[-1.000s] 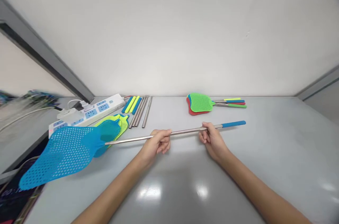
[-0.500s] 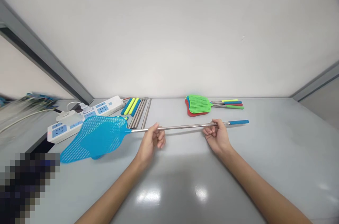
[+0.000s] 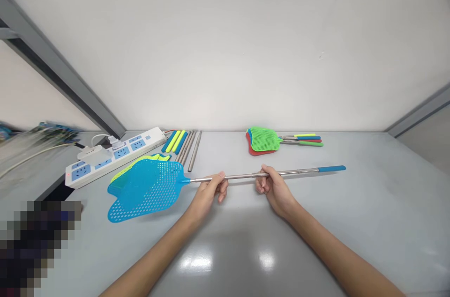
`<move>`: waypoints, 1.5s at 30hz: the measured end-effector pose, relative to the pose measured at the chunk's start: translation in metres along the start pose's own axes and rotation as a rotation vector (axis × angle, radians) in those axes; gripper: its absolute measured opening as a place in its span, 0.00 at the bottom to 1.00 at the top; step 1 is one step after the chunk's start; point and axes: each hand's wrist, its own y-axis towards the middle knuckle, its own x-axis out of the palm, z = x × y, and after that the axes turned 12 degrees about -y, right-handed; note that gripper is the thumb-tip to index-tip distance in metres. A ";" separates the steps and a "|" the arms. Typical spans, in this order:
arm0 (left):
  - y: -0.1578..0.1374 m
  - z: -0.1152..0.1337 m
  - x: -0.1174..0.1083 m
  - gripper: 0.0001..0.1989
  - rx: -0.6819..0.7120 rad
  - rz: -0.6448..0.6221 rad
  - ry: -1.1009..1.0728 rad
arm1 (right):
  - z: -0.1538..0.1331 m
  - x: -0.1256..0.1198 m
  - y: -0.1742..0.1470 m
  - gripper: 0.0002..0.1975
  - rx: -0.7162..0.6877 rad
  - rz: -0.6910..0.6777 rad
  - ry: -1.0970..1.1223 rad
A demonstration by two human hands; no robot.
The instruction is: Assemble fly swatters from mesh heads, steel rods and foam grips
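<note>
A blue fly swatter with a long metal telescopic rod lies across both hands, its mesh head to the left and its blue grip to the right. My left hand is closed on the rod near the head, thumb on top. Further right, my right hand pinches the same rod around its middle. Beneath the blue mesh, a yellow swatter head and another blue edge show on the table, partly covered.
A white power strip with plugs stands at the left. Beside it lie blue and yellow grip sleeves and several metal rods. Near the wall, a stack of finished-looking swatters has green on top. Clear-wrapped items sit far left.
The blue swatter has shifted right, its mesh head turning flatter to view. My right hand has slid left along the rod, closer to my left hand.
</note>
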 end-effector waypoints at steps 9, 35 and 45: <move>0.001 0.001 -0.002 0.20 0.025 0.015 0.033 | -0.001 -0.002 0.000 0.20 0.001 -0.007 -0.034; -0.007 0.008 -0.002 0.21 -0.143 -0.323 -0.122 | 0.001 -0.008 -0.004 0.25 -0.072 -0.402 -0.221; -0.017 0.000 0.002 0.21 -0.247 -0.494 -0.253 | -0.003 -0.008 -0.013 0.30 0.066 -0.615 -0.344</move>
